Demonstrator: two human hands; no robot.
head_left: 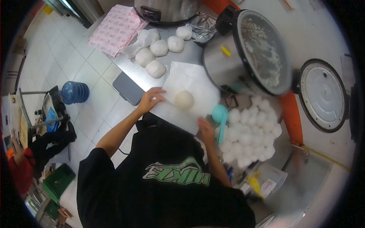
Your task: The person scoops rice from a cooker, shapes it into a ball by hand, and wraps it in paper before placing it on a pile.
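Observation:
A round, pale ball [184, 100] rests on white paper sheets [186, 74] on the metal table. My left hand [153, 99] pinches the left edge of the near sheet, which lifts a little beside the ball. At that sheet's right corner is my right hand [205, 130], its fingers bent around the edge. Just right of the paper lies a turquoise scoop [220, 114], handle toward me. Several wrapped white balls [156, 68] stand beyond the paper at the upper left.
Pink printed papers [116, 28] lie at the table's far left. A large steel cooker [228, 57] stands at the right, above a heap of white round bundles [249, 133]. A grey flat box [129, 88] sits at the left edge. A person in red [23, 171] is far left.

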